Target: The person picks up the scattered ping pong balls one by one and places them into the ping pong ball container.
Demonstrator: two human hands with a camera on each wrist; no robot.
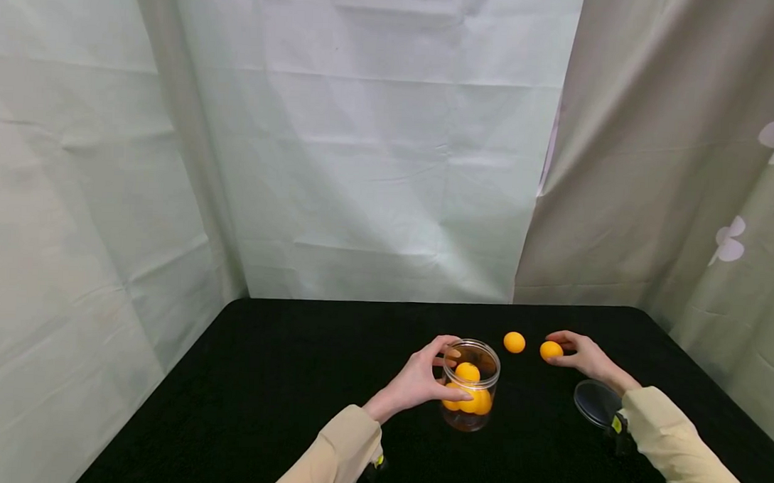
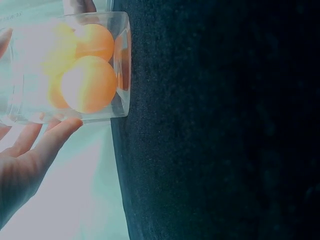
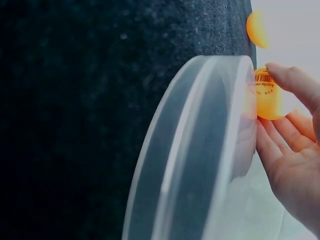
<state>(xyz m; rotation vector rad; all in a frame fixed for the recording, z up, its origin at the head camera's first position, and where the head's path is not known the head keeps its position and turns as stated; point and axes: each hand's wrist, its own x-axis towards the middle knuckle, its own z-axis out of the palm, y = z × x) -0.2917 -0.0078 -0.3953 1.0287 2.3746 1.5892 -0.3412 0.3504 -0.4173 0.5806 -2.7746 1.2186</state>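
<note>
My left hand (image 1: 416,377) grips a clear plastic jar (image 1: 465,420) from its left side, with the thumb in front and fingers round the back near the rim. The jar stands without a lid and has several orange ping-pong balls (image 2: 90,84) inside. At the right, my right hand (image 1: 584,356) pinches another orange ping-pong ball (image 1: 551,350) between thumb and fingers. Dark printing and a barcode show on that ball in the right wrist view. One more loose orange ping-pong ball (image 1: 514,342) lies between the jar and the right hand.
A round clear lid (image 1: 597,402) lies on the black-covered table (image 1: 279,394), just below the right wrist. It looms large in the right wrist view. Pale curtains (image 1: 377,163) hang behind the table and on both sides.
</note>
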